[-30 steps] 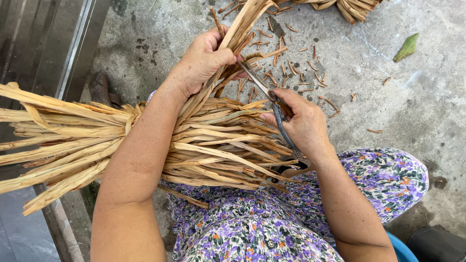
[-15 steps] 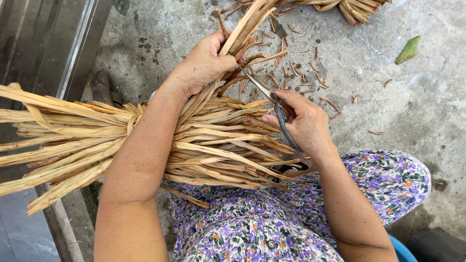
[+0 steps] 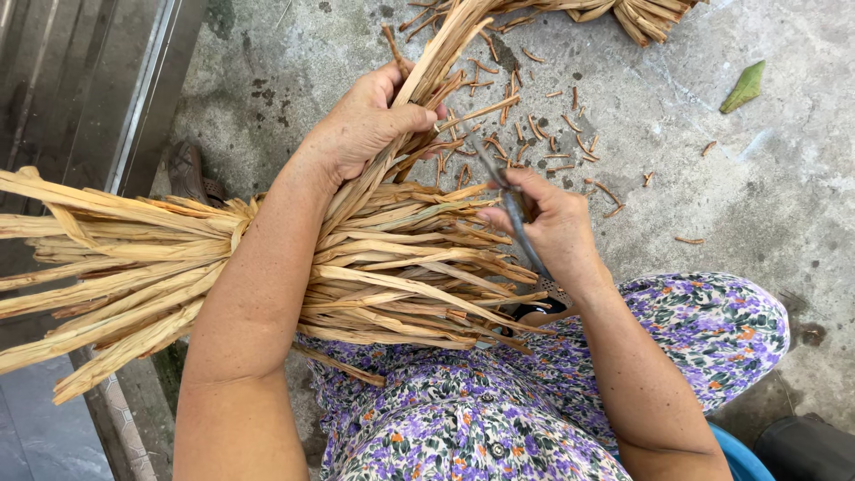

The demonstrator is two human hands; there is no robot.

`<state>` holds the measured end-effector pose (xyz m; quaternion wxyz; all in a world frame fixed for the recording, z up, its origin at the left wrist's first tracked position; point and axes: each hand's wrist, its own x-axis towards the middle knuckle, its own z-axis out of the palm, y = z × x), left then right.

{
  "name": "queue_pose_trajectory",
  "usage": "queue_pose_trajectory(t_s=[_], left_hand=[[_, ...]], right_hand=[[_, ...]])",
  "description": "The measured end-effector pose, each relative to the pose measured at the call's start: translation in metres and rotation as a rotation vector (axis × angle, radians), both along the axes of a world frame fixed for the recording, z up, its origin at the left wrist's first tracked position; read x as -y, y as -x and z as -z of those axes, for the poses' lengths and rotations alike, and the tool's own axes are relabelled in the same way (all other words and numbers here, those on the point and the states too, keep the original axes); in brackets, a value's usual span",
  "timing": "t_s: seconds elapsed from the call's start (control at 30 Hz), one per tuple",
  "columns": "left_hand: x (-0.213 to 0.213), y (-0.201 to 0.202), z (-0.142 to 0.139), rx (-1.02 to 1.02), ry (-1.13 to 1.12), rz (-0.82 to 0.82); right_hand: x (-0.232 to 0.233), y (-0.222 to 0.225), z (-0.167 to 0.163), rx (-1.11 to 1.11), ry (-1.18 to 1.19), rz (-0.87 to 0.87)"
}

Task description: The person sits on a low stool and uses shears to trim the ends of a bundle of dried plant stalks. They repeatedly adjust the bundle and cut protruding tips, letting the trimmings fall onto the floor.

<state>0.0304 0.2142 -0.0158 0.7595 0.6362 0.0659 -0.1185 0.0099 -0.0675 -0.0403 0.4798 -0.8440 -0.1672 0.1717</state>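
A few dried strips (image 3: 436, 62) are gripped by the left hand (image 3: 365, 120), pulled up from a bundle (image 3: 267, 267) laid across the lap beneath both forearms. Scissors (image 3: 521, 227) are held in the right hand (image 3: 552, 227), blades pointed toward the left hand. Cut scraps (image 3: 552, 134) are scattered beyond the right hand; a green leaf (image 3: 744, 87) lies farther off.

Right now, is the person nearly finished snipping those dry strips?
Some is done: short cut bits litter the concrete floor. In hand: the left hand grips a few strips while the right hand works scissors at them. Left: a big bundle of dried strips across the lap, so probably much remains.
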Motion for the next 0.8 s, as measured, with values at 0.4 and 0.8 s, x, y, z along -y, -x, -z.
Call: queue_pose_trajectory(t_s=[0.4,0.8], left_hand=[[-0.005,0.003,0.003,0.013,0.041,-0.052],[0.004,0.003,-0.005,0.070,-0.123,0.019]], right_hand=[[0.002,-0.011,0.001,-0.159,-0.216,-0.052],[-0.005,-0.007,-0.002,-0.044,-0.190,-0.056]])
